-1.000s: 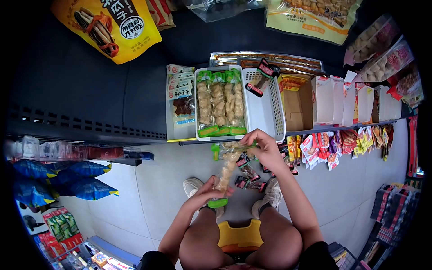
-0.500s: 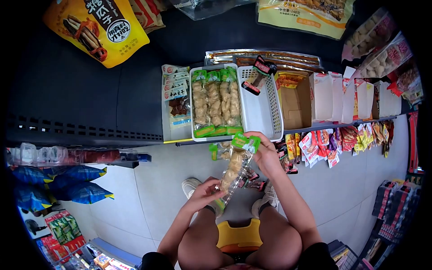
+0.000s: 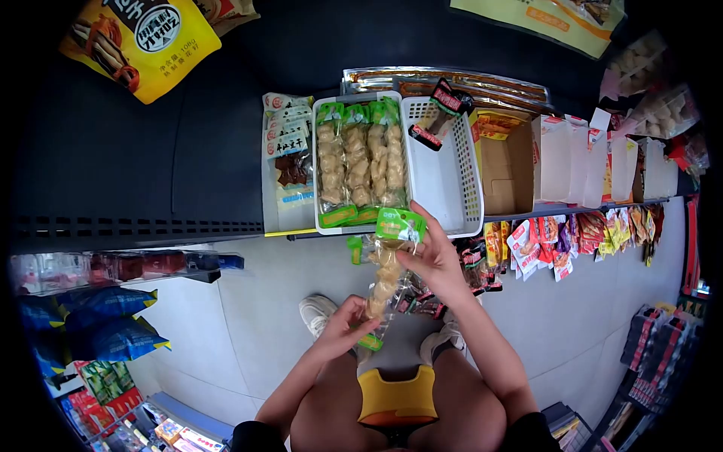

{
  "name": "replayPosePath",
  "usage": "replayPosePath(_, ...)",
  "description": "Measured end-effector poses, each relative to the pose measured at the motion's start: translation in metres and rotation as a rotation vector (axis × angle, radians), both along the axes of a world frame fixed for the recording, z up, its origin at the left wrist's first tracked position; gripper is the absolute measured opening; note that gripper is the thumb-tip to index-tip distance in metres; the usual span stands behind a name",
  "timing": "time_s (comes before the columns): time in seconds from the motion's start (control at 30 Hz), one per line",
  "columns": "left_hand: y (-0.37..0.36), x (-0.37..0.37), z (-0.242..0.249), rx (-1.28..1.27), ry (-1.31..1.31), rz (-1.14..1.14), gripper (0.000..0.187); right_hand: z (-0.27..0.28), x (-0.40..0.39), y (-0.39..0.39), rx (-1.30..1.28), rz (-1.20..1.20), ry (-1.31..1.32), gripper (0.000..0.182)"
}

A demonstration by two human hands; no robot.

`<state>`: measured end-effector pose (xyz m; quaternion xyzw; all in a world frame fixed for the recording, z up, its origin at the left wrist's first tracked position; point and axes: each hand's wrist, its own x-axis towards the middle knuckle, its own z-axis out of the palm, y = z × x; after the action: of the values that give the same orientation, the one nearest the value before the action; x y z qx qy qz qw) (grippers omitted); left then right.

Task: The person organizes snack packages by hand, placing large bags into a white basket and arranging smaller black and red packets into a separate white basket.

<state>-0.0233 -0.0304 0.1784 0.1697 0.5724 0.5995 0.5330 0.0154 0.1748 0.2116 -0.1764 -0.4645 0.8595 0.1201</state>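
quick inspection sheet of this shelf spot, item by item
surface: dark store shelf, with grey tiled floor below it
job's things: long clear snack pack with green ends, held lengthwise between both hands; white basket on the shelf, its left side filled with matching packs, its right side nearly bare apart from one dark packet
clutter: loose small packets on the floor by the shoes; open cardboard boxes to the right of the basket
grippers: left hand pinches the pack's lower end; right hand grips the upper end
cables: nothing seen
surroundings: yellow bag hanging above; blue bags at lower left; hanging snack strips at right
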Motion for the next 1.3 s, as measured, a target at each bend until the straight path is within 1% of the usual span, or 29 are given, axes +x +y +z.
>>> replayPosePath(0.03, 0.002, 0.0, 0.002, 0.007, -0.018, 0.021, 0.022, -0.003, -0.003, -0.002, -0.003, 0.004, -0.001, 0.063)
replayPosePath(0.07, 0.004, -0.001, 0.003, 0.004, -0.018, 0.025, 0.022, -0.007, -0.007, -0.004, 0.072, -0.035, -0.002, 0.062)
replayPosePath(0.1, 0.006, -0.003, 0.004, -0.009, 0.015, 0.044, 0.021, -0.01, -0.011, -0.005, 0.147, -0.075, -0.003, 0.06)
replayPosePath(0.13, 0.009, -0.005, 0.005, -0.023, 0.046, 0.064, 0.019, -0.01, -0.014, -0.005, 0.143, -0.071, -0.005, 0.06)
replayPosePath(0.2, 0.018, -0.015, 0.009, -0.043, 0.094, 0.1, 0.021, -0.01, -0.024, -0.002, 0.391, -0.073, -0.124, 0.055)
replayPosePath(0.23, 0.024, -0.02, 0.011, -0.059, 0.143, 0.133, 0.022, -0.011, -0.031, -0.001, 0.389, -0.07, -0.125, 0.055)
replayPosePath(0.27, 0.031, -0.023, 0.012, -0.063, 0.169, 0.186, 0.024, -0.012, -0.04, 0.0, 0.418, -0.135, -0.118, 0.054)
replayPosePath(0.3, 0.038, -0.028, 0.012, -0.064, 0.169, 0.188, 0.024, -0.013, -0.049, 0.003, 0.45, -0.202, -0.11, 0.053)
replayPosePath(0.37, 0.053, -0.037, 0.011, -0.097, 0.344, 0.277, 0.024, -0.021, -0.065, 0.013, 0.497, -0.218, -0.145, 0.053)
replayPosePath(0.4, 0.06, -0.042, 0.015, -0.113, 0.326, 0.313, 0.023, -0.024, -0.073, 0.017, 0.527, -0.265, -0.108, 0.054)
replayPosePath(0.43, 0.066, -0.048, 0.018, -0.112, 0.327, 0.319, 0.023, -0.025, -0.081, 0.021, 0.556, -0.313, -0.071, 0.055)
replayPosePath(0.5, 0.076, -0.059, 0.022, -0.156, 0.528, 0.25, 0.024, -0.026, -0.096, 0.03, 0.571, -0.306, -0.085, 0.057)
replayPosePath(0.53, 0.081, -0.064, 0.019, -0.178, 0.599, 0.295, 0.026, -0.027, -0.104, 0.033, 0.615, -0.332, -0.078, 0.059)
replayPosePath(0.57, 0.085, -0.07, 0.019, -0.178, 0.599, 0.296, 0.026, -0.028, -0.112, 0.037, 0.658, -0.358, -0.072, 0.061)
replayPosePath(0.63, 0.092, -0.082, 0.019, -0.244, 0.752, 0.29, 0.03, -0.03, -0.127, 0.043, 0.61, -0.377, -0.046, 0.058)
replayPosePath(0.7, 0.1, -0.092, 0.021, -0.267, 0.794, 0.326, 0.031, -0.033, -0.141, 0.047, 0.658, -0.469, -0.032, 0.049)
replayPosePath(0.73, 0.103, -0.096, 0.02, -0.287, 0.839, 0.359, 0.033, -0.031, -0.144, 0.048, 0.725, -0.489, -0.075, 0.04)
replayPosePath(0.77, 0.105, -0.101, 0.016, -0.291, 0.837, 0.36, 0.033, -0.033, -0.148, 0.05, 0.723, -0.485, -0.077, 0.04)
replayPosePath(0.83, 0.109, -0.108, 0.004, -0.27, 1.125, 0.37, 0.036, -0.037, -0.156, 0.057, 0.822, -0.357, -0.169, 0.033)
replayPosePath(0.87, 0.111, -0.111, -0.001, -0.272, 1.123, 0.37, 0.036, -0.039, -0.159, 0.06, 0.906, -0.326, -0.166, 0.029)
replayPosePath(0.9, 0.113, -0.113, -0.005, -0.26, 1.152, 0.394, 0.039, -0.043, -0.163, 0.064, 0.905, -0.324, -0.167, 0.029)
replayPosePath(0.97, 0.117, -0.115, -0.009, -0.248, 1.18, 0.418, 0.042, -0.05, -0.168, 0.068, 1.317, -0.431, -0.024, 0.035)
replayPosePath(1.0, 0.118, -0.115, -0.009, -0.245, 1.207, 0.415, 0.044, -0.048, -0.166, 0.068, 1.344, -0.384, -0.116, 0.046)
replayPosePath(1.03, 0.119, -0.114, -0.008, -0.241, 1.235, 0.41, 0.046, -0.048, -0.167, 0.069, 1.343, -0.383, -0.117, 0.046)
replayPosePath(1.1, 0.121, -0.113, -0.008, -0.252, 1.289, 0.381, 0.047, -0.046, -0.169, 0.071, 1.501, -0.282, -0.221, 0.047)
replayPosePath(1.13, 0.122, -0.112, -0.008, -0.262, 1.344, 0.352, 0.047, -0.045, -0.17, 0.07, 1.5, -0.282, -0.22, 0.047)
replayPosePath(1.17, 0.123, -0.113, -0.008, -0.264, 1.344, 0.352, 0.047, -0.044, -0.171, 0.068, 1.555, -0.275, -0.268, 0.046)
replayPosePath(1.23, 0.126, -0.114, -0.008, -0.246, 1.458, 0.324, 0.045, -0.043, -0.172, 0.064, 1.608, -0.267, -0.318, 0.046)
replayPosePath(1.3, 0.125, -0.115, -0.009, -0.236, 1.439, 0.317, 0.044, -0.043, -0.172, 0.062, 1.722, -0.301, -0.306, 0.049)
